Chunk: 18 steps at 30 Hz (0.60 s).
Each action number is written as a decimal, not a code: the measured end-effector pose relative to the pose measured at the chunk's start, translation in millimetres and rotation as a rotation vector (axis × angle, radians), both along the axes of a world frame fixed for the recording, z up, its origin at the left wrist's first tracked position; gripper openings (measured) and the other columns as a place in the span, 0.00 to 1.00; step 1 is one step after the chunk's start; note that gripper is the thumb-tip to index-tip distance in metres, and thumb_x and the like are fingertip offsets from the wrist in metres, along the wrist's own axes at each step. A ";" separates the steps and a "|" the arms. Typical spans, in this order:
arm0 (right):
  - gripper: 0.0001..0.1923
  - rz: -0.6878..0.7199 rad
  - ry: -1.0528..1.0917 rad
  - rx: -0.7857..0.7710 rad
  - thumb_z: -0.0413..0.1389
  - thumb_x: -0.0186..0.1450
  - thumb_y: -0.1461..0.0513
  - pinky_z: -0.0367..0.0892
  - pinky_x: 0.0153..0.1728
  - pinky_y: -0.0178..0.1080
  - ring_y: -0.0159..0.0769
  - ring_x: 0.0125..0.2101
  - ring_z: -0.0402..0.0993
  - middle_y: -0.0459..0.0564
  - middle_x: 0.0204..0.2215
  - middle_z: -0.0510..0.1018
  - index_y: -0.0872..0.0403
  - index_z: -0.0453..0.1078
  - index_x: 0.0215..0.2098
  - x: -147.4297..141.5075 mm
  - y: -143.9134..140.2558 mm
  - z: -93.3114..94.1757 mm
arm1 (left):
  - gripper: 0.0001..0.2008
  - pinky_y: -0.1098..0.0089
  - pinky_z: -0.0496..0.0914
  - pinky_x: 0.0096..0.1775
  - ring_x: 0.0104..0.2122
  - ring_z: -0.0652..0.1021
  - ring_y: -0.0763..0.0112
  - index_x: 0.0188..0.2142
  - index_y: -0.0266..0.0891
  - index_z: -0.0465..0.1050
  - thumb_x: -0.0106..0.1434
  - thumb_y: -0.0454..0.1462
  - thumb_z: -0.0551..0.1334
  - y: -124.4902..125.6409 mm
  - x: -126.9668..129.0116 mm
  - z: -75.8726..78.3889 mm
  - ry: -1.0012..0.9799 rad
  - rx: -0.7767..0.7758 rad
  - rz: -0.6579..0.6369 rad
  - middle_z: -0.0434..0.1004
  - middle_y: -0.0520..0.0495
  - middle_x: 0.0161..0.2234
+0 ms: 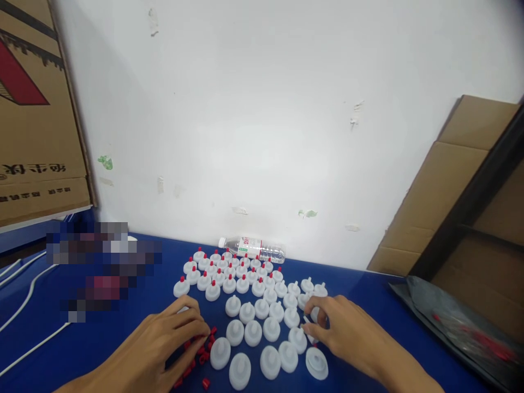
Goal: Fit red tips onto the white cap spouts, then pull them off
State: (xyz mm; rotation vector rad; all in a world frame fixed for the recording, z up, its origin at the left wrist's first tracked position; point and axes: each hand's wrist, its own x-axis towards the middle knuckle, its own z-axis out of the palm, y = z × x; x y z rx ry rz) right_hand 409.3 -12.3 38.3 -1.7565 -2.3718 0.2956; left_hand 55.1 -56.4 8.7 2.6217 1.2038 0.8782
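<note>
While the far rows of white caps (229, 271) already carry red tips, I see my left hand (176, 333) curled over loose red tips (203, 355) and my right hand (339, 330) pinching a bare cap (310, 322) among the untipped near rows on the worktop (123, 327).

About twenty-two white caps (229, 284) carry red tips, roughly twenty plain white caps (252, 333) stand bare, and one water bottle (254, 248) lies behind.
</note>
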 end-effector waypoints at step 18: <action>0.13 0.095 0.295 -0.551 0.64 0.62 0.56 0.62 0.27 0.31 0.31 0.26 0.72 0.44 0.28 0.79 0.53 0.78 0.43 13.3 -20.8 32.4 | 0.09 0.72 0.75 0.43 0.43 0.78 0.66 0.47 0.49 0.74 0.75 0.37 0.56 11.9 -12.8 -5.7 0.199 -0.033 0.024 0.79 0.49 0.43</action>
